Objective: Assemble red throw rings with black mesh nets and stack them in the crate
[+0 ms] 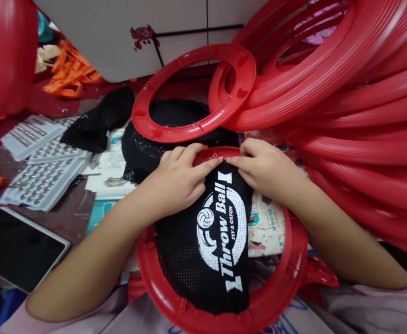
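A red plastic ring (295,246) lies toward my lap, with a black mesh net (182,260) stretched over its left part. White "Throw Ball" lettering is printed on the net, and its right edge hangs loose across the ring's opening. My left hand (182,178) is closed at the far rim, its index fingertip pressing the net's edge against the ring beside a small peg. Opposite it, my right hand (264,169) pinches the same edge, fingertips almost touching those of the left. The exact grip under the fingers is partly hidden.
Another red ring (192,130) rests on more black mesh (140,153) beyond my hands. Many red rings (363,116) are piled at the right. To the left are clear plastic boxes (46,181) of small round pieces, a dark-screened tablet (18,246) and orange plastic parts (71,69).
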A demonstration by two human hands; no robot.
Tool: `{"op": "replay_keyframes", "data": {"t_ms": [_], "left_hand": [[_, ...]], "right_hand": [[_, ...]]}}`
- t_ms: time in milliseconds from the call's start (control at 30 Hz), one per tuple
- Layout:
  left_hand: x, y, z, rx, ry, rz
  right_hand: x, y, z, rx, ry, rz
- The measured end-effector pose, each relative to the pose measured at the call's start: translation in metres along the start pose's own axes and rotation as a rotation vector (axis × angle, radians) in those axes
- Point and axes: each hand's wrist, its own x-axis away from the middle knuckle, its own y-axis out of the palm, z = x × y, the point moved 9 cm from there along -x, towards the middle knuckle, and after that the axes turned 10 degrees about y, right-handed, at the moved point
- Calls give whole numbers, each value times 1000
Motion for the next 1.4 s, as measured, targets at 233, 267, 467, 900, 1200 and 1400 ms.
{"op": "replay_keyframes", "data": {"t_ms": [233, 267, 467, 900, 1200, 1400], "left_hand": [[4, -10, -4, -44, -66, 37], [4, -11, -4, -68, -78, 43], [9, -22, -7, -133, -222, 20], [-5, -21, -2, 217, -14, 155], [-2, -20, -9, 364, -37, 75], [1, -24, -19, 473, -150, 191]], "right_hand": [[10, 4, -12, -14, 116, -321], [11, 6, -12, 10, 154, -358], [17, 12, -12, 77, 270, -465], [13, 36, -15, -88, 388, -465], [16, 7, -2, -490, 517, -340], [9, -4, -1, -785, 358, -210]]}}
